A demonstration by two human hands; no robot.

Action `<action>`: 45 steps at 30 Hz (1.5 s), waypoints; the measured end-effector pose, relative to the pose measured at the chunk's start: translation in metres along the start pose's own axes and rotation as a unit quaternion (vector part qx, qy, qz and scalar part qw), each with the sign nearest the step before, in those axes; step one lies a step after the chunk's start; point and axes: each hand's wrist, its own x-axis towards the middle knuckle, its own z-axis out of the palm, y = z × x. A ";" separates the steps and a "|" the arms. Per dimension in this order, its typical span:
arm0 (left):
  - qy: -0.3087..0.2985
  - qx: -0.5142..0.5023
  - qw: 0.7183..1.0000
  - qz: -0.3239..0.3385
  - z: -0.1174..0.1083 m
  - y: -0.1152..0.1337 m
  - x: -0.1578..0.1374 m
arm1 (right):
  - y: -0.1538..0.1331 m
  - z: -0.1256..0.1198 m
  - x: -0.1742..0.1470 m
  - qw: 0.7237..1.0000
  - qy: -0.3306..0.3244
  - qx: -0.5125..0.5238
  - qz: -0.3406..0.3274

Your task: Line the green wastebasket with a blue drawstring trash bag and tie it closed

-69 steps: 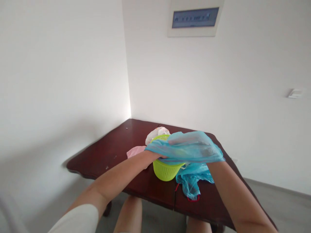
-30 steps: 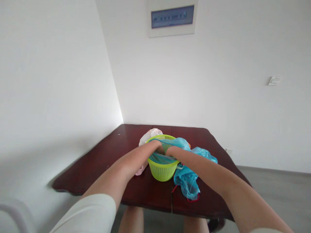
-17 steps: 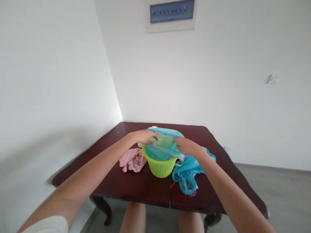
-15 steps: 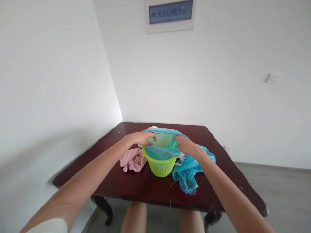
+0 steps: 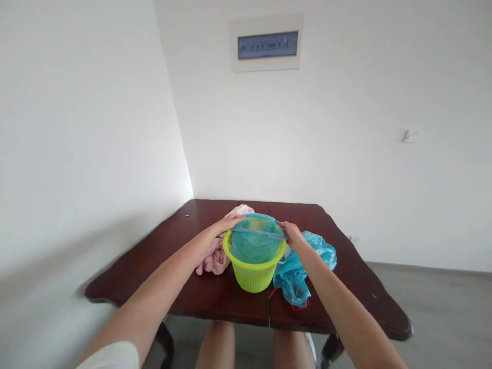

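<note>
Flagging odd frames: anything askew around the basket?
Yes: the blue bag inside the green basket looks askew. Its near edge stretches across the opening, leaving the near rim bare. No spill shows.

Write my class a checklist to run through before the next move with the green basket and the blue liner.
1. Green basket upright on the table: ok.
2. Left hand and right hand at opposite sides of the blue liner: ok.
3. Liner's near edge folded over the basket's near rim: not ok; it stretches across the opening.
4. Liner touching the basket's floor: cannot tell; the front wall hides it.
5. Pink cloth outside the basket: ok, lying to its left.
6. Crumpled blue bag outside the basket: ok, lying to its right.
</note>
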 end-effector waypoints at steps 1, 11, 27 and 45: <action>-0.002 -0.009 1.000 -0.003 0.000 0.002 -0.003 | 0.002 0.001 -0.005 1.000 0.006 0.009 -0.002; -0.027 -0.072 0.992 0.098 -0.013 -0.021 -0.119 | 0.013 -0.027 -0.090 0.994 0.021 0.024 -0.107; 0.316 0.036 0.936 0.150 0.065 -0.022 -0.182 | 0.058 -0.006 -0.165 0.979 0.057 0.041 -0.191; 0.245 0.201 0.915 0.249 0.102 -0.054 -0.225 | 0.098 -0.041 -0.210 0.954 0.064 -0.223 -0.188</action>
